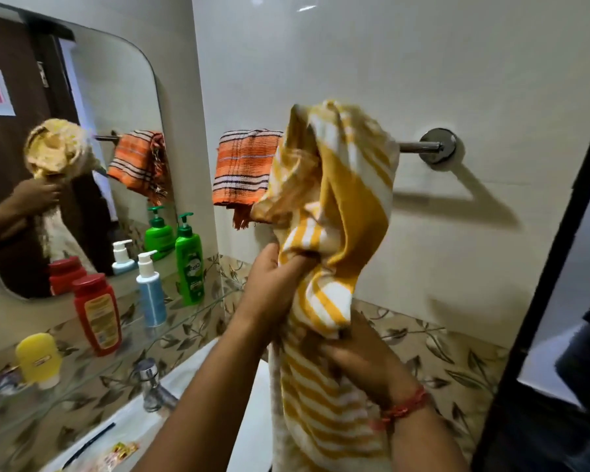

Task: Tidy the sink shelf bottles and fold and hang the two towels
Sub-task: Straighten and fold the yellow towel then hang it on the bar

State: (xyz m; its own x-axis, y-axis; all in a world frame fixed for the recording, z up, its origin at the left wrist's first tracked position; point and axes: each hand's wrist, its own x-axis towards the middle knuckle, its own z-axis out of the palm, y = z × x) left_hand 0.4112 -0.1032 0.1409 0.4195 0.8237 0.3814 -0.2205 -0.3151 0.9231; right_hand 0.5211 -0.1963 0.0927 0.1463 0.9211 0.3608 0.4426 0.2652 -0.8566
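Observation:
A yellow-and-white striped towel [341,212] is bunched up in front of the chrome towel bar [419,146]. My left hand [273,277] grips its edge at mid height. My right hand [361,362] holds the lower part, which hangs down past the sink. An orange striped towel [241,165] hangs folded on the left end of the bar. On the glass shelf [184,311] stand a green pump bottle [188,264], a blue-and-white pump bottle [150,294], a red bottle [97,313] and a yellow tube [40,359].
A mirror [82,148] covers the left wall above the shelf. A chrome tap [152,386] and the white sink [191,376] lie below, with a black comb [89,444] and a small sachet [123,451] on the sink's rim. A dark door frame [545,267] borders the right.

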